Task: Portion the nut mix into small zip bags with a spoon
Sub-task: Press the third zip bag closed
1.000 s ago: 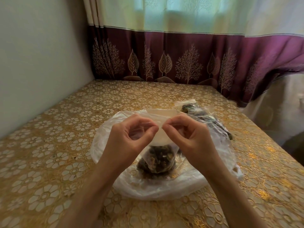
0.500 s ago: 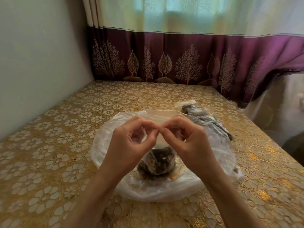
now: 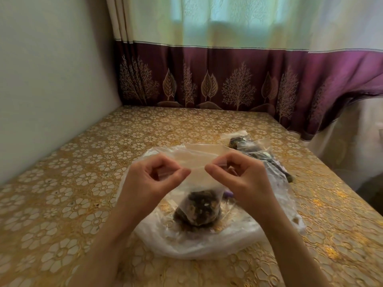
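Above the tabletop [image 3: 62, 183], the bag [image 3: 199, 195] top is pinched by both hands [image 3: 151, 181] [image 3: 242, 179]; the zip should be pressed evenly along its length.

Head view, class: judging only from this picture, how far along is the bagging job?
Done: filled bags lie at the back right of the table. In hand: the left hand and right hand pinch the top strip of a small zip bag holding nut mix, above the large plastic bag. Left: whether that strip is sealed cannot be told; no spoon can be made out.
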Tool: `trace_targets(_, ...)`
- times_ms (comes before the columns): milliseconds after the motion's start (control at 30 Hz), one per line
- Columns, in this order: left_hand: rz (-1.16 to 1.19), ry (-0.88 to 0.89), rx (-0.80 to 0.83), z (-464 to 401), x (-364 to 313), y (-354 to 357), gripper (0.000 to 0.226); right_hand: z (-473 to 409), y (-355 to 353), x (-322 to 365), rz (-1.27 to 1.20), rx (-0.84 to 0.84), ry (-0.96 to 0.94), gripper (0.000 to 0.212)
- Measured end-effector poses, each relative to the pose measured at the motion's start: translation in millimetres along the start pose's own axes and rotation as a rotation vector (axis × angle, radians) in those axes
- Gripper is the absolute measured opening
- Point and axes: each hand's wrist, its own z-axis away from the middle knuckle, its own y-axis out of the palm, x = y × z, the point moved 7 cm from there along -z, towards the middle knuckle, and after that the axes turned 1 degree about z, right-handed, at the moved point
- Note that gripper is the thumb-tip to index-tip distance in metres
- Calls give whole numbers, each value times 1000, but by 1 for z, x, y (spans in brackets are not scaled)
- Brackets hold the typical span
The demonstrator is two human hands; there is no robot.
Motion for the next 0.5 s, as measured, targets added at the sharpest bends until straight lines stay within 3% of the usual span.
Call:
trace_targets(200, 167, -24, 22, -3, 5, -7, 13, -4, -14, -5, -134, -42, 51, 17)
trace_targets(367, 233, -73, -3, -5, 15, -5, 22, -6, -13, -11, -185, -54, 68, 19)
trace_targets(433, 277, -154, 102, -3, 23, 4, 41, -6, -15, -14, -192, -89, 84, 18)
trace_targets(500, 175, -247, 269, 3, 34, 17, 76, -7, -17, -15, -170, -119, 84, 17)
